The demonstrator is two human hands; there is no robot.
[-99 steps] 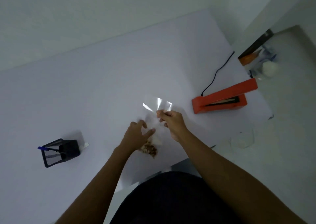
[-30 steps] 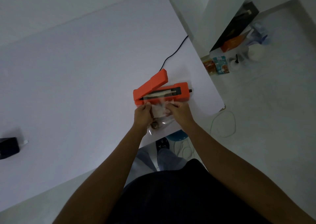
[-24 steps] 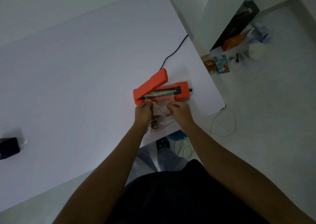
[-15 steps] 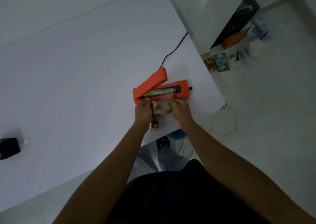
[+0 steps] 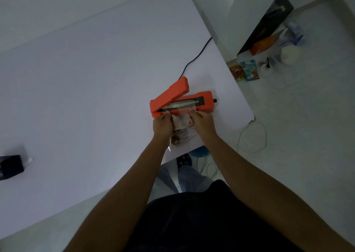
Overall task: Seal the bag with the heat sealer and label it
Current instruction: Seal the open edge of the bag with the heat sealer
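Nearest us, at the table [image 5: 80,102] edge, our left hand [image 5: 162,124] and right hand [image 5: 201,122] each pinch an upper corner of the clear bag [image 5: 181,126], its mouth laid across the strip of the orange heat sealer [image 5: 182,102], whose lid stands raised. We judge a slack or crooked mouth would wrinkle the seal; fingertips this close could get caught under the lid; farther off, the cord [image 5: 194,59] could snag

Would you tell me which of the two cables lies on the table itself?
The dark cable, running from behind the orange heat sealer; the white cable loops on the floor.
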